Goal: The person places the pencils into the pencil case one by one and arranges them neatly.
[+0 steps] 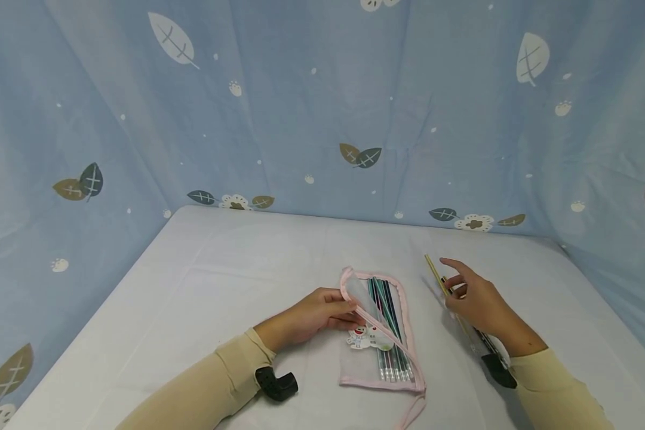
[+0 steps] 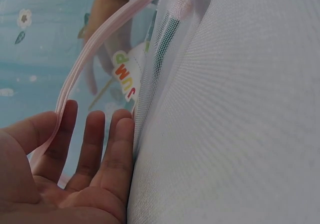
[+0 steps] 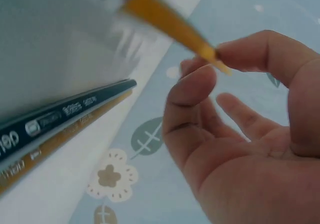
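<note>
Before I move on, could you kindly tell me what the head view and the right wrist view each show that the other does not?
Only the head view shows the left hand holding the pouch by its pink edge, with pencils inside.

Only the right wrist view shows legible white print along the dark pencil.

Both show the right hand, the dark pencil, a yellow pencil, the white table and the curtain.
</note>
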`<state>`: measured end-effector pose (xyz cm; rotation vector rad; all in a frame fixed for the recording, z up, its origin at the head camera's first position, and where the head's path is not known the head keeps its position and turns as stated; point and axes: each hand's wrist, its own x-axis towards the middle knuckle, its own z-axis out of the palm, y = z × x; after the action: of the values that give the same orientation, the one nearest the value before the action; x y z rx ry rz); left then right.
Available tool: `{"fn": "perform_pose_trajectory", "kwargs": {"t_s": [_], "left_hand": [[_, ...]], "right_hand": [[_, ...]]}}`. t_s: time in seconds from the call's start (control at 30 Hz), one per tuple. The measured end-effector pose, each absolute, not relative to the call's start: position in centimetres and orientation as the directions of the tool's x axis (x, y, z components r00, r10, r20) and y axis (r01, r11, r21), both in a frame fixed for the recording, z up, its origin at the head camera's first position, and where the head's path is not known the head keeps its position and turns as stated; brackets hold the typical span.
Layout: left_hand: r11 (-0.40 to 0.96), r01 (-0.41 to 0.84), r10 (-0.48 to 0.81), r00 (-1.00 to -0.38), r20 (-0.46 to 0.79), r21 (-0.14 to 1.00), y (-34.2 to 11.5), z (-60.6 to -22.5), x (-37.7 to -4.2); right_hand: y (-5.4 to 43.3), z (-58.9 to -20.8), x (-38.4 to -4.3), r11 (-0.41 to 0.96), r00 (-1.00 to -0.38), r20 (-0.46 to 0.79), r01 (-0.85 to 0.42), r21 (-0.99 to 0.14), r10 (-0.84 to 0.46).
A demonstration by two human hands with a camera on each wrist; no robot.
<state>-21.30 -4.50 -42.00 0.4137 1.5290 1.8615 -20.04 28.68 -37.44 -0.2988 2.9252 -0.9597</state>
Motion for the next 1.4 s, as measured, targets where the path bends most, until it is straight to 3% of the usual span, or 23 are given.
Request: {"fn": "perform_pose_trajectory", "kwargs": {"t_s": [0.2,0.67,1.4], "left_hand": [[-0.072,-0.297,0.675,-0.718,-0.173,0.952,-4.4,-42.1,-21.3],[-0.077,-0.290,0.683,-0.712,-0.162,0.954,-4.5,-42.1,-21.4],[-0.072,-0.291,0.677,-0.717,-0.167,0.954,-4.5,-42.4,-21.6]], "right_hand": [[28.5,-37.6,-20.3,0.732,-0.974,0.064,-0.208,-0.649,-0.219],[27.0,-37.2,-20.4,0.521,-0.985,0.017,-0.105,-0.847,-0.170],[22.9,-37.9,-21.0,0.429,-0.976,-0.038,-0.060,-0.901,-0.216]]}}
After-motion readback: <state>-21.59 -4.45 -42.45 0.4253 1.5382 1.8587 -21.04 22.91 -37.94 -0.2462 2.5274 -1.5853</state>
